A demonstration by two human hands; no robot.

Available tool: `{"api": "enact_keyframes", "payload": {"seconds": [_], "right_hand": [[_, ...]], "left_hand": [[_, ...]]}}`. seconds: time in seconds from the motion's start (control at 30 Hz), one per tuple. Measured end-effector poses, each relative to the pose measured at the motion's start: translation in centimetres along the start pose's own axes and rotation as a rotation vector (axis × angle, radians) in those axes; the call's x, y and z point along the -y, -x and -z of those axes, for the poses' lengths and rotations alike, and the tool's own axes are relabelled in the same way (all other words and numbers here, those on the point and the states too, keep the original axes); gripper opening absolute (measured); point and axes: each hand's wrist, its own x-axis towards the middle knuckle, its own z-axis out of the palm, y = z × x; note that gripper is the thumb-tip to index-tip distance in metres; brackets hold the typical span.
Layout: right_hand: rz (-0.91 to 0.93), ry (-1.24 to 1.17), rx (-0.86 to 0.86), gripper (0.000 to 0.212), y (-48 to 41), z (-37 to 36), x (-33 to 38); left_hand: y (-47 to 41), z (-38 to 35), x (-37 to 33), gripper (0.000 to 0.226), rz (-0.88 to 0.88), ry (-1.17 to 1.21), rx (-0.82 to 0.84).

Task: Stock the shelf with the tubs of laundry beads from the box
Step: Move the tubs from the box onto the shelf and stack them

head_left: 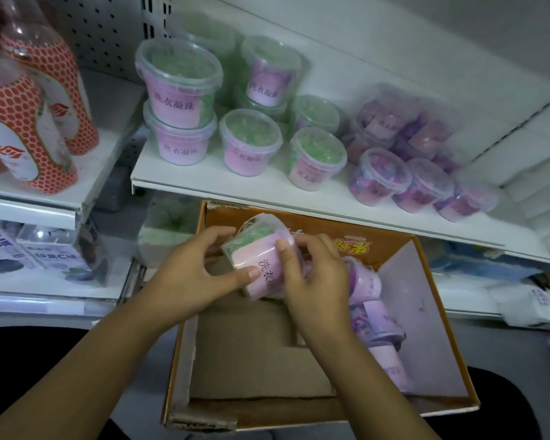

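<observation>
Both hands hold one tub of green laundry beads [261,249] with a pink label, tilted on its side over the cardboard box [438,312]. My left hand [191,271] grips its base end, thumb across the label. My right hand [311,274] grips its lid end from the right. Several purple-bead tubs [378,315] lie along the box's right side. On the white shelf [204,182] stand several green-bead tubs [250,141], some stacked [178,81], and several purple-bead tubs [381,176] to their right.
Red-patterned bottles [35,100] stand on the neighbouring shelf at left. Boxed goods [45,252] sit on the lower left shelf and white packs [534,300] on the lower right shelf. The box's left half shows bare cardboard [251,354]. The shelf front has free room.
</observation>
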Motion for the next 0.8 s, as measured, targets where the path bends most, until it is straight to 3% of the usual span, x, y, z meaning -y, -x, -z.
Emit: {"api": "enact_keyframes", "payload": {"seconds": [0.23,0.33,0.47,0.63,0.8], "right_hand": [[0.075,-0.107,0.031,0.022,-2.8,2.5,1.8],[0.094,-0.162,0.116,0.024,-3.7,3.0,2.6],[-0.086,-0.288,0.276,0.052,-5.3,4.1,3.2],[-0.162,-0.169,0.578,0.086,-8.8,6.8,3.2],[-0.176,-0.051,0.792,0.097,-12.7,8.5,3.4]], "left_hand": [[-1.8,-0.1,-1.4,0.058,0.073,0.513,0.087],[-2.2,0.4,-1.4,0.07,0.085,0.651,0.092],[-3.1,0.5,-2.1,0.075,0.056,0.746,0.108],[-4.3,0.7,-2.7,0.072,0.016,0.777,0.173],[-6.1,0.7,-3.5,0.074,-0.011,0.766,0.258]]}}
